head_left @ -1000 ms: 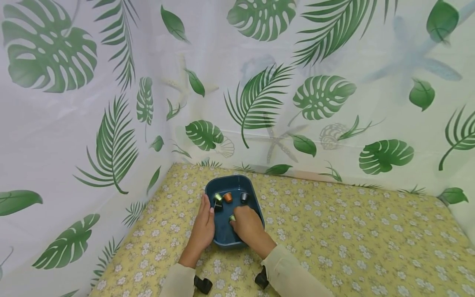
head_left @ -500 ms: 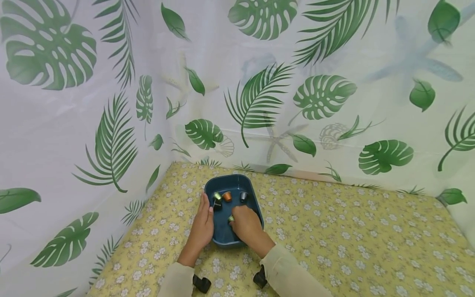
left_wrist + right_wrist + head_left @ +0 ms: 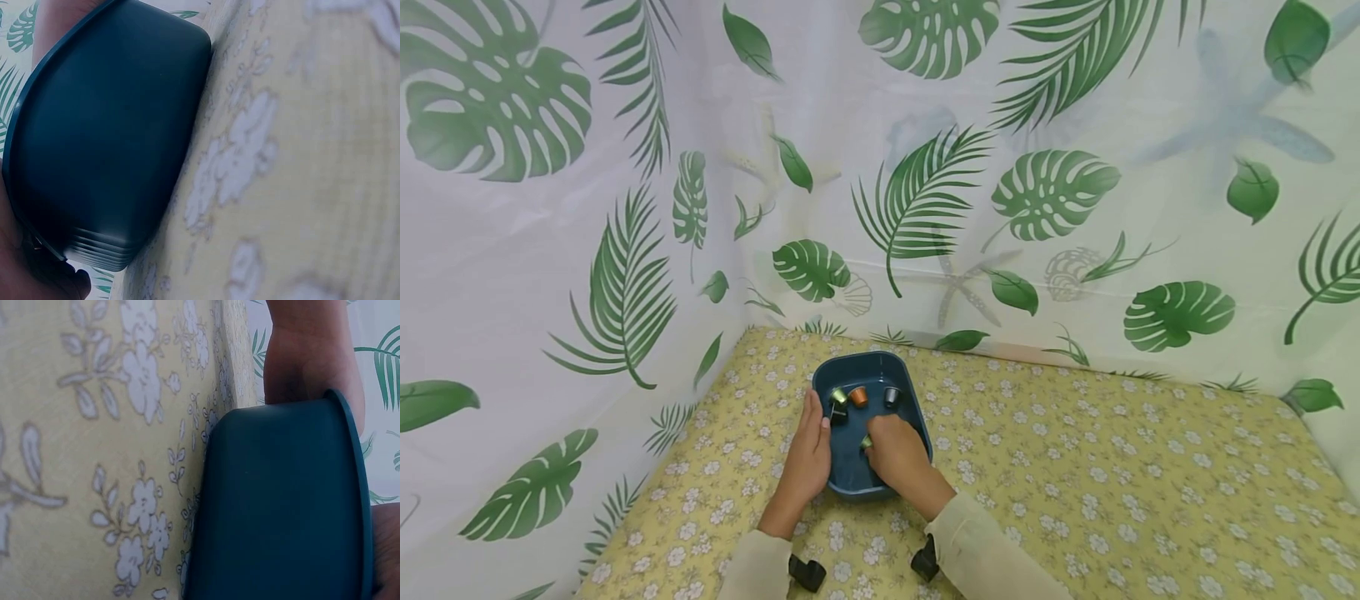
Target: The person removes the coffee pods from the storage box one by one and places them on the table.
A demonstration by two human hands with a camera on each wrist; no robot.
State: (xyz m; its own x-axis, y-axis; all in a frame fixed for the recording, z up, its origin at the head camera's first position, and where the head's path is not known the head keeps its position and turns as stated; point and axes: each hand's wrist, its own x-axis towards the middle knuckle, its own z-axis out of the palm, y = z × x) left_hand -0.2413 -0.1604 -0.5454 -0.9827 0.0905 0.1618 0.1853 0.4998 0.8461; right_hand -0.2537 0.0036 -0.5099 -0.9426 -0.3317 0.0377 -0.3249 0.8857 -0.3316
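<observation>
A dark blue plastic tray [image 3: 855, 493] sits on the flowered cloth. My left hand [image 3: 807, 454] rests along its left side, fingers extended by the rim. Inside the tray, my right hand [image 3: 898, 454] pinches a light green coffee capsule [image 3: 867, 442], mostly covered by the fingers. Farther back in the tray lie another green capsule [image 3: 839, 396], an orange capsule [image 3: 858, 397], a dark grey capsule [image 3: 892, 397] and a black one [image 3: 838, 413] near the left fingertips. Both wrist views show mainly the outer wall of the tray, with the capsules hidden behind it.
A yellow cloth with white flowers [image 3: 1112, 483] covers the table. White sheets with green leaf prints [image 3: 910, 208] stand behind and to the left. Black wrist devices [image 3: 807, 573] hang beneath both sleeves.
The green capsule in my right hand has tilted slightly and shows a little less. The other capsules stay in place, and both hands hold nearly the same position.
</observation>
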